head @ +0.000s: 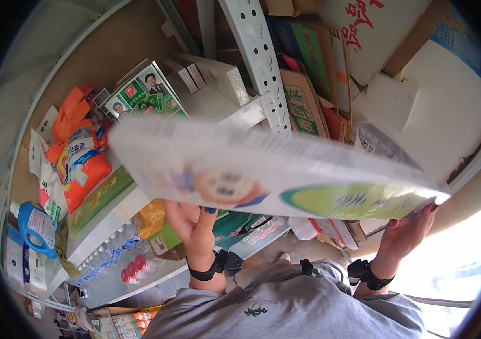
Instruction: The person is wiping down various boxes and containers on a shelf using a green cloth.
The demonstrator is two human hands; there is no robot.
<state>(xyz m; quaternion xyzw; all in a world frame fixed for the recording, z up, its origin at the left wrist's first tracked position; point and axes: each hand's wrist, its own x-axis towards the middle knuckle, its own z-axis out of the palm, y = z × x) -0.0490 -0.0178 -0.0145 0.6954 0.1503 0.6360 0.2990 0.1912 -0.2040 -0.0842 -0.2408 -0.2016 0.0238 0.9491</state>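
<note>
A large white plastic-wrapped package (232, 156) is raised in front of me and tilted, blurred by motion. A cartoon-like print and a green oval with writing show on the side facing me. My left hand (194, 224) grips its lower edge left of the middle, thumb in view and the other fingers partly hidden behind it. At the right end, my right hand (410, 233) holds the corner, where the wrapping shines. Black straps with small devices sit on both wrists. What lies behind the package is largely hidden.
A metal shelf upright (261, 63) rises close behind the package. Orange detergent bags (85, 169), a blue jug (37, 229) and a green box (96, 203) stand on the left shelf. Bottled drinks (113, 250) fill the level below. Flattened cardboard (304, 101) leans at right.
</note>
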